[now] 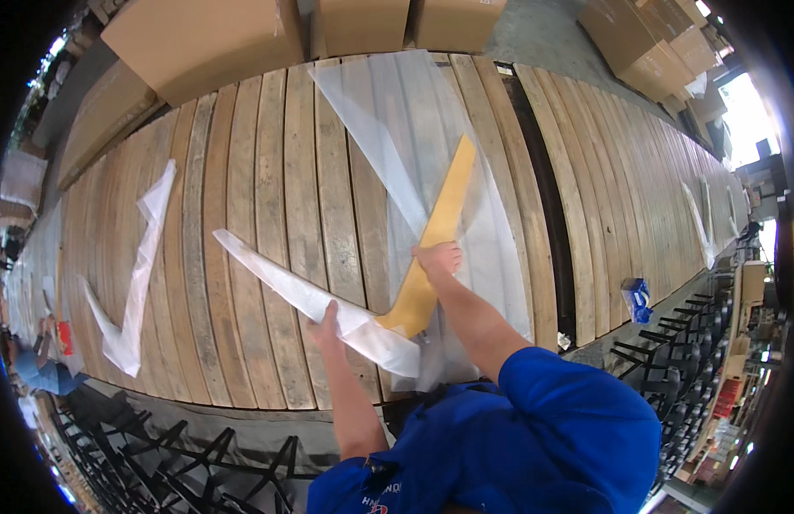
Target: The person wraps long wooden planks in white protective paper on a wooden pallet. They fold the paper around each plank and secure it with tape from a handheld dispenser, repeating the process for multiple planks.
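A V-shaped, yellow-brown piece, apparently wood (448,199), lies on the slatted table in front of me. Its left arm is wrapped in white translucent foam film (277,278), while the right arm is bare. My left hand (327,330) grips the wrapped arm, thumb on top, with its other fingers partly hidden beneath. Around the middle of the bare arm, my right hand (440,257) is closed. Under the bare arm spreads a large translucent sheet (491,257), with a folded flap along its left side.
Another wrapped V-shaped piece (138,295) lies to the left; more lie far right. A blue packet or roll (637,300) sits at the right front edge. Cardboard boxes (208,51) line the far side. Black metal frames (217,454) stand below the near edge. Another person (41,368) works far left.
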Available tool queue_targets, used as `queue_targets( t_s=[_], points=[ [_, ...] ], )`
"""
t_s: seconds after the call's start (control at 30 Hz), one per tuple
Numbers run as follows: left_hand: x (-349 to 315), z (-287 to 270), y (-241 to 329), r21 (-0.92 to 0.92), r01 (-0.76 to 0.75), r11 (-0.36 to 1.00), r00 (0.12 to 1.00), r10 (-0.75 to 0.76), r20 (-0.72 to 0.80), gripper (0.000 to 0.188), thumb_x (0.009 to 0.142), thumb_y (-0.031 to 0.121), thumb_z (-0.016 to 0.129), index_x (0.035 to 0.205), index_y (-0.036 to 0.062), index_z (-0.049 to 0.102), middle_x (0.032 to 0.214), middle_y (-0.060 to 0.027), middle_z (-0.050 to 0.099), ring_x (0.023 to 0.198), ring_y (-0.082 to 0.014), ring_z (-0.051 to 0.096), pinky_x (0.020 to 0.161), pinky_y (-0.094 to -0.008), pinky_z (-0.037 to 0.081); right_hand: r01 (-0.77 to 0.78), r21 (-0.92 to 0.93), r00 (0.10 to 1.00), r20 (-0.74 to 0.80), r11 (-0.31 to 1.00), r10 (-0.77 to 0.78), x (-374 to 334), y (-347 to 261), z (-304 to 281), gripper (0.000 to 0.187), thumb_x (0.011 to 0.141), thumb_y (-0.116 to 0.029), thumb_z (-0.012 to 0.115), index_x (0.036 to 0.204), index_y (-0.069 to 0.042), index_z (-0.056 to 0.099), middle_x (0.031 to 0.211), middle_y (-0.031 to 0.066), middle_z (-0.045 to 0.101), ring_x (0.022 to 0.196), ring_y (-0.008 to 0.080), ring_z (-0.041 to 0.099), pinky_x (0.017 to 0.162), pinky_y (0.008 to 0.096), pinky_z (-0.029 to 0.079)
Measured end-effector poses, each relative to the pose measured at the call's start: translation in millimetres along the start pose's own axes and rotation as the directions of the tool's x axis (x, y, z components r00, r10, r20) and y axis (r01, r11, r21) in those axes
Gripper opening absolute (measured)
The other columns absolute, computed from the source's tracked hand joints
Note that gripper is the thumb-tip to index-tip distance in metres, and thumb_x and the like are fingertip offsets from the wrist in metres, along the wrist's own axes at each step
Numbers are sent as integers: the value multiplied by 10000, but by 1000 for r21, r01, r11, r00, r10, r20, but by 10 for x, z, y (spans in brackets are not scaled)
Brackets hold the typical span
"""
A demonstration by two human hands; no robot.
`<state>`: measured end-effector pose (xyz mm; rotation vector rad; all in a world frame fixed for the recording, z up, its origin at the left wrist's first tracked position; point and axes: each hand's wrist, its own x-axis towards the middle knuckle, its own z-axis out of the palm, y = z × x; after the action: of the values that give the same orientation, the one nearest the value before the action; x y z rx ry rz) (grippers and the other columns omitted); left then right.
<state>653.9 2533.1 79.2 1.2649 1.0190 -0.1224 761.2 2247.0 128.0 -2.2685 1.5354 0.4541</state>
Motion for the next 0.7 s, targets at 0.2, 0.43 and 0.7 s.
queue_targets(
  t_s=[0.2, 0.43, 0.7],
  points=[
    [-916, 103, 302, -298, -26, 954, 917, 141, 373, 493, 885, 24, 738, 1334, 2, 533, 1231, -125, 649, 1139, -245, 630, 988, -399, 525, 225, 339, 970, 6, 913, -242, 623, 469, -148, 862, 547, -427, 880, 1201, 70, 620, 1104, 193, 692, 985, 331, 692, 873, 410, 570],
    [-1773, 145, 525, -461, -70, 885, 873, 278, 400, 678, 830, -85, 718, 1429, 3, 415, 1357, -197, 587, 1174, -295, 621, 1010, -433, 517, 270, 788, 852, 72, 553, -518, 526, 678, -748, 719, 712, -307, 828, 1302, 20, 581, 1152, 179, 696, 994, 272, 707, 854, 433, 580],
    [-2616, -261, 918, -474, -85, 876, 738, 375, 561, 771, 843, 58, 758, 1495, 24, 348, 1439, -251, 505, 1279, -380, 551, 1118, -521, 424, 114, 988, 611, 12, 103, -791, -92, 1679, -1230, 576, 1049, -556, 396, 1349, -75, 501, 1133, 87, 629, 998, 234, 637, 840, 412, 559]
  ],
)
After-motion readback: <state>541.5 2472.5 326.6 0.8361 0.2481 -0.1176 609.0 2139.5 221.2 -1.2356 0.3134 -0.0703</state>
